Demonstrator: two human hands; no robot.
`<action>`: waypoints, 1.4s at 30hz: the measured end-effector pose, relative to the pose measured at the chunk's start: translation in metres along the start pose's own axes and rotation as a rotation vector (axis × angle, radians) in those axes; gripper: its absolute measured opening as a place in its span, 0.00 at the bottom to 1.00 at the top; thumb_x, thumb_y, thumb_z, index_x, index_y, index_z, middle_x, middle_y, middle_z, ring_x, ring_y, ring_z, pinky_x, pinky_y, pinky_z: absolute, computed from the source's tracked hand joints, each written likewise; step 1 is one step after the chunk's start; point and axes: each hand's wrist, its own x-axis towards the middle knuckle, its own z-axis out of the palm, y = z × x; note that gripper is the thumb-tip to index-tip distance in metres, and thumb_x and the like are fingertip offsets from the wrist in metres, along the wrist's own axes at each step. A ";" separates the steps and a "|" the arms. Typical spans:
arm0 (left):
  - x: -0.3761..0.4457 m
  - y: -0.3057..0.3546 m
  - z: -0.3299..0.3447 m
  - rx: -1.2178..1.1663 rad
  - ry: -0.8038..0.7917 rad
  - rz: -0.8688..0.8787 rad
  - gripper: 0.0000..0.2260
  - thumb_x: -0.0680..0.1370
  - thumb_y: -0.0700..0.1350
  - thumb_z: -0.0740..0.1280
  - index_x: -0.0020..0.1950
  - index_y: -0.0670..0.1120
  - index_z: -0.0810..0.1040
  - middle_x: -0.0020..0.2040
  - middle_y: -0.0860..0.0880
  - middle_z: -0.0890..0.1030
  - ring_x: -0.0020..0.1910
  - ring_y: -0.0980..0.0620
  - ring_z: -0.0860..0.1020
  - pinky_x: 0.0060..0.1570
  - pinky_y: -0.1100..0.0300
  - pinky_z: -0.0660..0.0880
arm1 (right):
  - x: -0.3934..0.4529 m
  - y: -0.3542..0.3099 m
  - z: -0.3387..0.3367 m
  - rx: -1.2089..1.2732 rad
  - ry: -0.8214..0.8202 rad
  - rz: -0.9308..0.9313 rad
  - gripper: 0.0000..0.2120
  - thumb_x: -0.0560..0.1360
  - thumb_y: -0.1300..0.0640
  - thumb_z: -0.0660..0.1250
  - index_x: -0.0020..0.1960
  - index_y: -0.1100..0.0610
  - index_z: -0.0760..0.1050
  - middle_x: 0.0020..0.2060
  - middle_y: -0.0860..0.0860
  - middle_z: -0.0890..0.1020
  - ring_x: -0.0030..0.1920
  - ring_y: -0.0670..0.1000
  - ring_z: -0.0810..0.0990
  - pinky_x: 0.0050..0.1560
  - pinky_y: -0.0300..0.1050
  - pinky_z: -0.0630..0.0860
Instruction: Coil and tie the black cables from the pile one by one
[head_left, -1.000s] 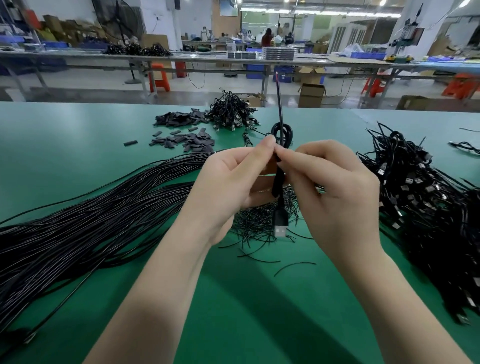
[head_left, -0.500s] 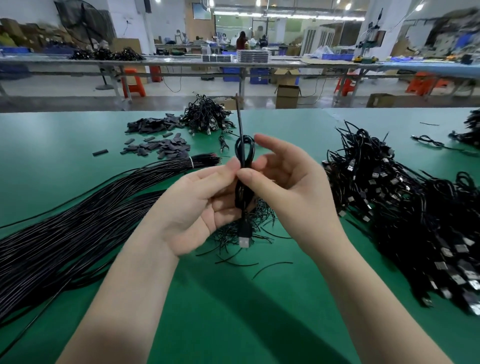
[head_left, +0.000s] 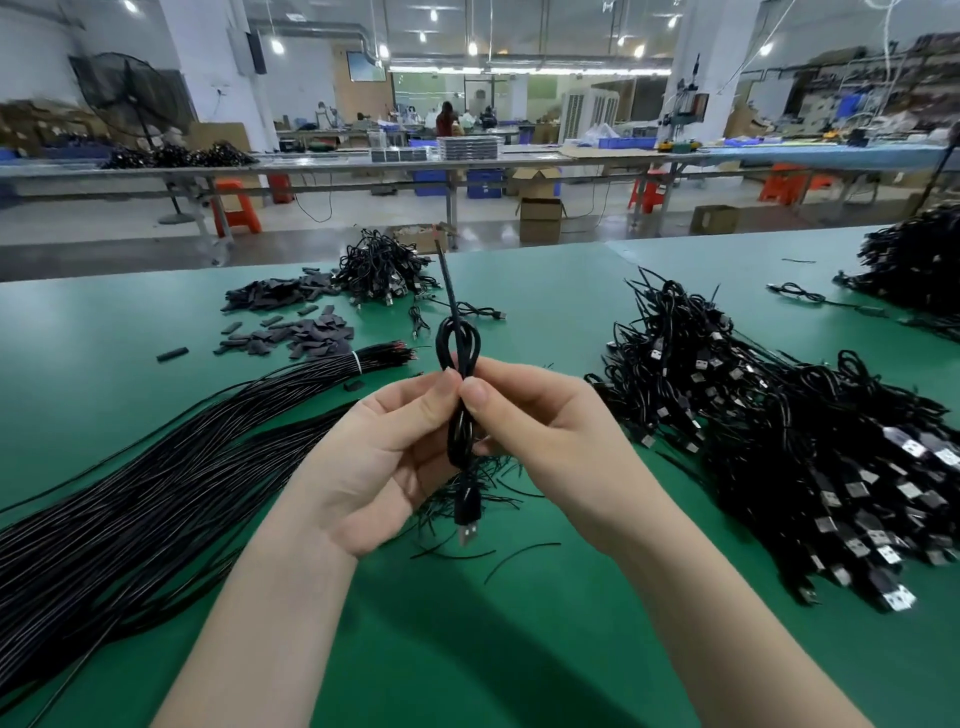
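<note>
Black cable (head_left: 460, 415), folded into a narrow upright coil, sits between your two hands above the green worktop (head_left: 519, 649) in the head view, the only view supplied. Your left hand (head_left: 384, 457) pinches the coil at mid-height with thumb and forefinger; your right hand (head_left: 535, 436) pinches the same point from the opposite side. Each grip is clenched on the cable. Holding at the waist appears intended to keep the loops stacked so that a tie can be wound there. One stiff tail (head_left: 447, 280) rises above the top loop, and the USB plug (head_left: 467, 532) hangs free below your palms.

Uncoiled stock, a long bundle of straight cables (head_left: 130, 493), lies to your left; the pile of coiled cables (head_left: 779, 441) lies to your right, each within reach. Short loose ties (head_left: 498, 493) lie directly beneath your hands.

Your fingers cover the coil's waist, so whether a tie is already wrapped cannot be determined. The small dark pieces (head_left: 296, 332) further back are too small to identify.
</note>
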 end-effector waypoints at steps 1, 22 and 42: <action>-0.001 -0.002 0.002 0.016 0.000 -0.006 0.28 0.48 0.52 0.86 0.44 0.43 0.86 0.39 0.43 0.84 0.33 0.51 0.83 0.30 0.63 0.79 | -0.004 0.000 -0.001 -0.007 -0.008 0.022 0.08 0.75 0.52 0.68 0.52 0.44 0.83 0.44 0.46 0.84 0.44 0.45 0.79 0.45 0.42 0.78; -0.013 -0.049 -0.075 0.988 0.685 0.353 0.13 0.78 0.38 0.64 0.49 0.56 0.81 0.46 0.59 0.83 0.46 0.62 0.80 0.42 0.68 0.73 | -0.085 0.097 -0.158 -2.026 0.214 0.514 0.31 0.77 0.64 0.50 0.79 0.52 0.48 0.79 0.51 0.47 0.69 0.54 0.55 0.58 0.50 0.57; 0.021 -0.019 -0.201 1.629 0.823 0.049 0.03 0.74 0.49 0.73 0.43 0.51 0.84 0.37 0.54 0.82 0.37 0.54 0.79 0.32 0.62 0.70 | -0.011 0.146 -0.025 -1.010 0.492 0.130 0.07 0.78 0.55 0.65 0.54 0.48 0.80 0.54 0.46 0.81 0.62 0.52 0.67 0.55 0.47 0.58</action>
